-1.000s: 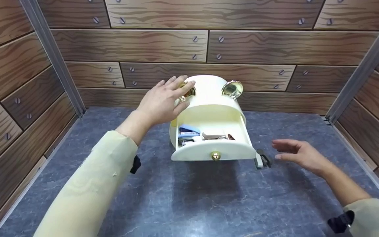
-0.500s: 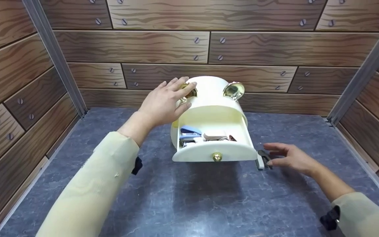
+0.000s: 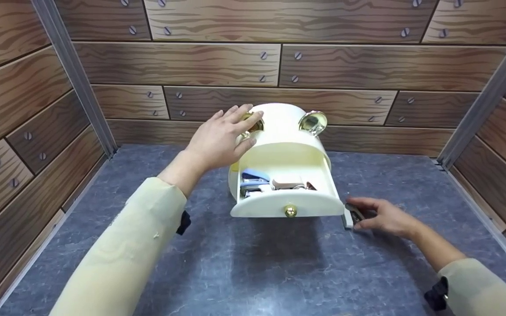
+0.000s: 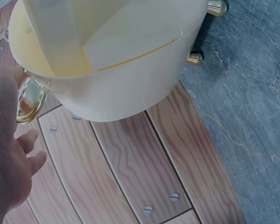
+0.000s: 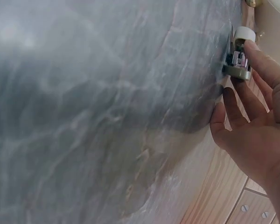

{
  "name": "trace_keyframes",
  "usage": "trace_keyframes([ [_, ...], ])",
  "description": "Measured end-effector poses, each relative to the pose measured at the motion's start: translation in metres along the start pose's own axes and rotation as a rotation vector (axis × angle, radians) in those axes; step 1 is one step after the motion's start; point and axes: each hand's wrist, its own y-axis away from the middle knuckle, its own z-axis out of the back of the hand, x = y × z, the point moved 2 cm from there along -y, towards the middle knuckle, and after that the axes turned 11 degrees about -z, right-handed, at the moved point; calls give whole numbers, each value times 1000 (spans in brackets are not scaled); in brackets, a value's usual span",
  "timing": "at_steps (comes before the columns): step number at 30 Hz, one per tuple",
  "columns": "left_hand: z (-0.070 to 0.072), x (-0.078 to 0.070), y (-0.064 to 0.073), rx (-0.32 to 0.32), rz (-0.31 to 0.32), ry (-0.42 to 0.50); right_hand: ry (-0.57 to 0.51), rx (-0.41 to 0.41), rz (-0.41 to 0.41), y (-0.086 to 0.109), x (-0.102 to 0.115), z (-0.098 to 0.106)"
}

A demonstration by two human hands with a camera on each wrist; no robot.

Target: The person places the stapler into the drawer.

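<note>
My left hand (image 3: pixel 219 137) lies with its fingers extended over the left gold round fitting (image 4: pixel 30 100) on top of a cream-white rounded drawer box (image 3: pixel 279 118). The box's drawer (image 3: pixel 288 204) is pulled out, with a gold knob in front. Inside lie a blue stapler (image 3: pixel 255 176), a pale pinkish one (image 3: pixel 287 181) and other small pieces. Right of the drawer, my right hand (image 3: pixel 387 217) pinches a small dark and white stapler (image 5: pixel 240 59) on the table between thumb and fingers. The hand hides part of it in the head view.
The second gold fitting (image 3: pixel 313 123) sticks out at the box's right. Gold feet (image 4: pixel 195 58) hold the box off the blue marbled table (image 3: pixel 182 272). Wood-patterned panels (image 3: pixel 218 63) with grey corner posts (image 3: pixel 70 74) enclose the back and sides.
The right hand has moved left and slightly down to the dark and white stapler, and its thumb and fingers have closed round it. The left hand stays on the box.
</note>
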Motion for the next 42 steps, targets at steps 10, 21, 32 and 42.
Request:
trace_keyframes([
  [10,1,0,0,-4,3,6,-8,56,43,4,-2,3],
  [21,2,0,-1,-9,-3,-1,15,49,-23,3,-1,3],
  [32,0,0,-1,-1,5,-1,-88,12,-67,7,2,5],
  [42,-1,1,0,-5,3,12,-151,-124,-6,32,71,46],
])
